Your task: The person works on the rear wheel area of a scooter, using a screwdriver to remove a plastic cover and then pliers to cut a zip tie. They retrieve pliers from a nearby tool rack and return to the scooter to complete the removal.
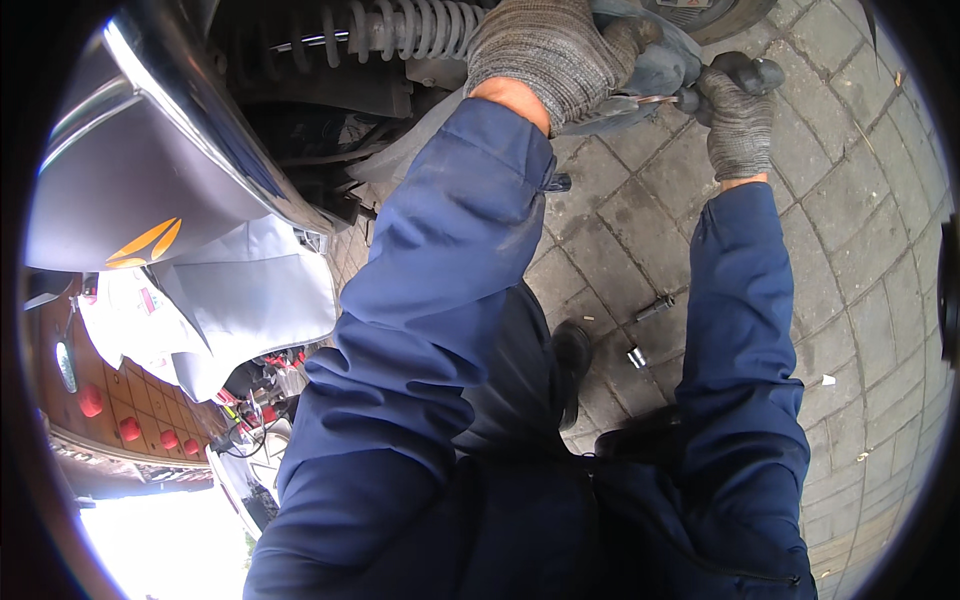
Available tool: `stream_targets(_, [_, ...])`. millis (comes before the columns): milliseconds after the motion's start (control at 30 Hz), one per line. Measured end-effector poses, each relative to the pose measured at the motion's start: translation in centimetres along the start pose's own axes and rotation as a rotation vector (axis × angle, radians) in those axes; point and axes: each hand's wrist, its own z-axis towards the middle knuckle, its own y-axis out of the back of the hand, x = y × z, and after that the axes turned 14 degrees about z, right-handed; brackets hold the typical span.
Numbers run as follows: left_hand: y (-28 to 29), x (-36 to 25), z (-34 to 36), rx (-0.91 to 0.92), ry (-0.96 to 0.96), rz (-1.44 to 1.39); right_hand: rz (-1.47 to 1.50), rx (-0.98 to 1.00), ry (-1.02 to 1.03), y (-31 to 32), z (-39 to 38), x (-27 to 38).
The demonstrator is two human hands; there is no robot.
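Note:
My left hand (pixel 548 55), in a grey knitted glove with dark fingertips, is closed over the top of a grey, mudguard-like part (pixel 675 55) beside a wheel (pixel 735 18). What its curled fingers grip is hidden. To the right, my right hand (pixel 740 125), gloved the same way, is closed at the outer edge of that part. Whatever it holds blends with the dark fingertips. A thin metal shaft (pixel 655 99) shows between the two hands. Left of my left hand is a coil-spring shock absorber (pixel 410 30).
A silver socket (pixel 637 357) and a dark metal rod-like piece (pixel 655 307) lie on the paving (pixel 850 200) near my shoe (pixel 570 350). A shiny grey vehicle panel (pixel 150 170) curves along the left. Behind it are a pale cover (pixel 250 300) and another parked vehicle (pixel 235 480).

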Motion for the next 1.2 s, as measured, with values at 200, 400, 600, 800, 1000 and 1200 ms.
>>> stream_targets(200, [-0.5, -0.2, 0.0, -0.03, 0.008, 0.027, 0.013, 0.021, 0.025, 0.6, -0.4, -0.5])
stream_targets(400, [-1.1, -0.3, -0.2, -0.14, -0.059, -0.081, 0.096, -0.151, 0.226, -0.6, -1.2, 0.3])
stream_targets(600, [-1.3, -0.5, -0.4, -0.164, -0.127, -0.117, -0.042, -0.266, 0.396, -2.3, -2.0, 1.6])
stream_targets(800, [-1.6, -0.4, -0.3, -0.171, -0.128, -0.11, 0.025, -0.358, 0.356, -2.2, -2.5, 1.1])
stream_targets(1000, [-1.4, -0.3, -0.2, -0.162, -0.12, -0.111, -0.163, -0.138, 0.247, -1.3, -1.0, 1.3])
stream_targets(1200, [-1.4, -0.2, 0.0, -0.154, -0.097, -0.077, -0.099, -0.067, 0.185, -1.3, -0.4, 1.6])
